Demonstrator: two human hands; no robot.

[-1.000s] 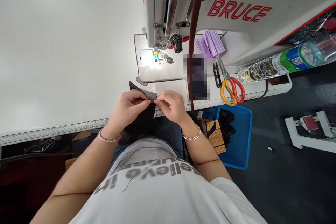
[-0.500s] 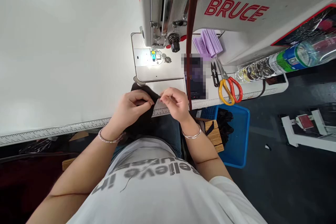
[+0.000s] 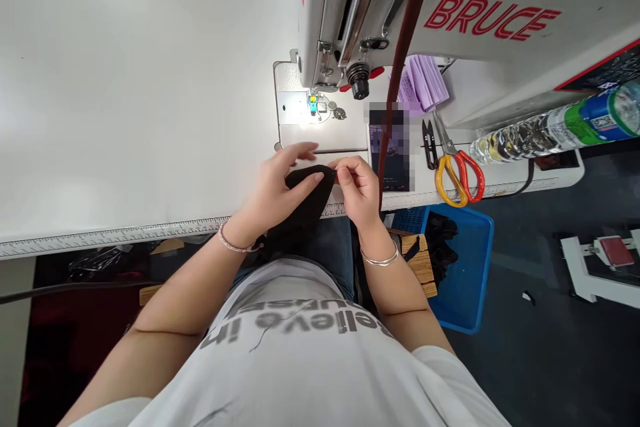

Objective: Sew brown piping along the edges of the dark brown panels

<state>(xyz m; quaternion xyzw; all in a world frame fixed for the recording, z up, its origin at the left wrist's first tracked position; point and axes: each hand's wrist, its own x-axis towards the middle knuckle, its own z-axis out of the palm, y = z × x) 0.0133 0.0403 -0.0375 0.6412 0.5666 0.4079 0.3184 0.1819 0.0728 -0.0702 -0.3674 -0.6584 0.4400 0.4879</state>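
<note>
Left hand (image 3: 277, 190) lies open with its thumb on a black fabric piece (image 3: 305, 200), right hand (image 3: 357, 190) close beside pinching its corner, over the table (image 3: 150, 113) edge below the needle plate (image 3: 320, 120); step judged hand preparation, next move calling for squaring the piece before any feeding.

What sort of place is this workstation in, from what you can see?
Probably a garment sewing workshop: a BRUCE industrial sewing machine set into a long white table, thread snips and scissors beside it, black fabric in hand, a blue bin holding dark cloth.
</note>
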